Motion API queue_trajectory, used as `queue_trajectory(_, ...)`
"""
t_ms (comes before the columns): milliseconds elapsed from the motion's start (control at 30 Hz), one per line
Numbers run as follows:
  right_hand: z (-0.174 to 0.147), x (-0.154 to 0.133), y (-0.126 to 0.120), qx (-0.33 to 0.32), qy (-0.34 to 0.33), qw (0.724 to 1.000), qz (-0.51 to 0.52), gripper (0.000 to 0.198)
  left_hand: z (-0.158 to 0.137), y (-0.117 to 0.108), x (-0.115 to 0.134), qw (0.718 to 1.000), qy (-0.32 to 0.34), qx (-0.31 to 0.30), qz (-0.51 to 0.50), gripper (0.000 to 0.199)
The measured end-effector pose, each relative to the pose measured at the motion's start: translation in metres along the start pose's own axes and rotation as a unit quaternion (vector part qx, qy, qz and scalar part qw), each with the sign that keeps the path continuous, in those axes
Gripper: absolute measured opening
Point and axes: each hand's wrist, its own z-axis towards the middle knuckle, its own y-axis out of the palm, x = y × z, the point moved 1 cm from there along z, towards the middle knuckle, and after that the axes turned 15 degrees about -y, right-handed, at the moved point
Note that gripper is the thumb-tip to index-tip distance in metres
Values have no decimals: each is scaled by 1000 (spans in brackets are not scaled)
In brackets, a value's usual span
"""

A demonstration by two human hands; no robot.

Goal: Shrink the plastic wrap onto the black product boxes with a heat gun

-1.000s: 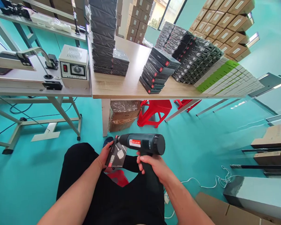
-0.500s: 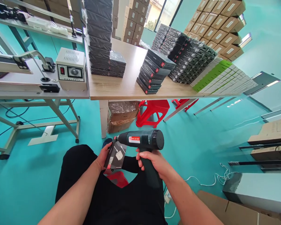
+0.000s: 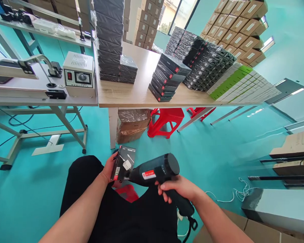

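Note:
A small black retail box [image 3: 123, 162] with a red edge and a printed white charger and cable is held upright over my lap. My left hand [image 3: 109, 167] grips it along its left side. In my right hand [image 3: 176, 187] is a dark green heat gun [image 3: 154, 170] with a red and white label, held by the handle. Its nozzle points left and sits at the lower right of the box's printed face; whether it touches cannot be made out. The gun's cord hangs from the handle's end.
Ahead, a wooden table [image 3: 142, 96] bears a stack of black boxes [image 3: 168, 79], wrapped stacks [image 3: 108, 44] and white-and-green boxes [image 3: 233, 84]. A sealing machine [image 3: 78, 74] stands left. Below are a carton [image 3: 131, 126] and a red stool [image 3: 166, 121]. More cartons [image 3: 294, 145] lie right.
The heat gun has swung lower, its nozzle moving from the box's top to its lower right corner, its handle shifting right. The box has turned a little, showing more of its printed face.

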Motion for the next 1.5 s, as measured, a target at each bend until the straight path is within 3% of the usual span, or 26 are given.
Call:
queue_trajectory(67, -4, 4, 3, -6, -6, 1000, -4, 26, -1, 0, 1, 1000, -6, -14, 10, 52)
queue_trajectory(200, -4, 7, 6, 99, -38, 994, 19, 26, 0, -2, 2, 1000, -3, -19, 22, 53)
queue_trajectory(367, -7, 8, 12, 13, -3, 1000, 17, 28, -1, -1, 3, 1000, -7, -17, 14, 51)
queue_trajectory(533, -5, 11, 16, 114, -43, 992, 21, 30, -4, 5, 3, 1000, 6, -8, 12, 54)
queue_trajectory(700, -10, 15, 26, 30, -21, 999, 38, 28, -6, 4, 8, 998, 59, -12, -26, 55)
queue_trajectory(833, -17, 20, 29, 116, -14, 992, 56, 29, -8, 3, 10, 995, 78, -43, -38, 64)
queue_trajectory(1000, -23, 27, 32, 46, 22, 995, 90, 34, -7, 4, 11, 995, 77, -41, -46, 63)
queue_trajectory(1167, -2, 15, 30, 140, -41, 987, 74, 30, 0, 1, 6, 1000, 16, -17, -10, 58)
queue_trajectory(1233, 5, 6, 33, 111, -58, 990, 68, 28, 3, -3, 4, 1000, -17, -9, 10, 55)
queue_trajectory(1400, -2, -13, 42, -122, -9, 991, -57, 9, 6, -8, 3, 1000, -21, 14, 11, 51)
queue_trajectory(1433, -3, -14, 43, -137, -2, 988, -71, 8, 5, -8, 3, 1000, -19, 9, 9, 51)
queue_trajectory(1500, -1, -15, 44, -103, -11, 994, -46, 11, 4, -7, 4, 1000, -22, -2, 11, 50)
